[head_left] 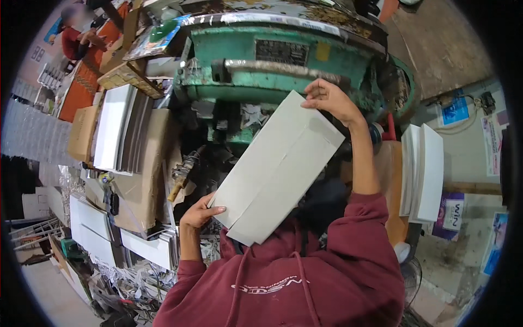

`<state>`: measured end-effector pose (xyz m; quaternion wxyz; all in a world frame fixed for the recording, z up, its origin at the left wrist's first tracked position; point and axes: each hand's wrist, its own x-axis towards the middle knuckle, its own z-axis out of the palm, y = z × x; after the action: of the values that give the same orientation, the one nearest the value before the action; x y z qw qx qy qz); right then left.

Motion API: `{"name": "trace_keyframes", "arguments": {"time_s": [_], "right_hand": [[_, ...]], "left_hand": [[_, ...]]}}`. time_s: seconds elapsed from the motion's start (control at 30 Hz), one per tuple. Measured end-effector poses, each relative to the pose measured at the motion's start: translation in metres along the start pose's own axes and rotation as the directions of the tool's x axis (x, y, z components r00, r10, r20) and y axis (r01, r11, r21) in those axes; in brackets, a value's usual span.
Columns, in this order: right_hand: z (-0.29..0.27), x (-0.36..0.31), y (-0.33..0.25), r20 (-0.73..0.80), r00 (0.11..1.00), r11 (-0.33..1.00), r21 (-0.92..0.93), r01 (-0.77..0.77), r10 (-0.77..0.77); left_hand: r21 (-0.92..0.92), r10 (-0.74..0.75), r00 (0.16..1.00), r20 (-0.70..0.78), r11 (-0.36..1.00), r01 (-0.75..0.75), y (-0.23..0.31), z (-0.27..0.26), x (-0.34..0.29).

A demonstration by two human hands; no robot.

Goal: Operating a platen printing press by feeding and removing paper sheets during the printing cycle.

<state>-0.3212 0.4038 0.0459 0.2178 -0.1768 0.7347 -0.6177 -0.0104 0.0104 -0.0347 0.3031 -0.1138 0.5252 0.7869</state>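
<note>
A long grey cardboard sheet is held at a slant before my chest, over the gap in front of the green machine. A straight line runs along its length, and its lower end is stepped. My left hand grips the lower left corner, thumb on the face and fingers behind. At the upper right end my right hand pinches the edge, its fingers curled and partly hidden by one another. The machine has a metal bar across its front and stands just beyond the sheet.
White board stacks stand on the left, at the lower left and on the right. A brown carton lies beside the left stack. Paper scraps cover the lower left floor. Another person is far off at the upper left.
</note>
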Motion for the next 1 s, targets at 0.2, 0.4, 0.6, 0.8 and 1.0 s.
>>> {"name": "trace_keyframes", "arguments": {"time_s": [0.2,0.4,0.6,0.8,1.0], "right_hand": [[0.023,-0.059,0.026,-0.211,0.977,0.924,-0.379,-0.043,-0.042],[0.154,-0.134,0.008,0.281,0.785,0.435,-0.706,0.559,-0.552],[0.078,-0.182,-0.048,-0.226,0.904,0.842,-0.496,0.215,-0.364],[-0.06,-0.258,-0.067,-0.867,-0.281,0.91,-0.37,-0.187,-0.411],[-0.069,-0.303,-0.038,-0.901,0.15,0.797,-0.431,-0.423,-0.407]], "left_hand": [[-0.062,-0.053,0.999,0.014,0.997,0.054,0.01,0.012,0.005],[-0.031,-0.066,0.994,-0.084,0.997,0.063,0.011,0.045,0.027],[0.171,-0.014,0.996,-0.089,0.985,0.029,0.032,0.049,0.014],[0.401,0.069,0.998,-0.009,0.914,-0.06,0.077,0.025,-0.019],[0.561,0.517,0.829,-0.215,0.76,-0.328,0.115,-0.035,-0.103]]}}
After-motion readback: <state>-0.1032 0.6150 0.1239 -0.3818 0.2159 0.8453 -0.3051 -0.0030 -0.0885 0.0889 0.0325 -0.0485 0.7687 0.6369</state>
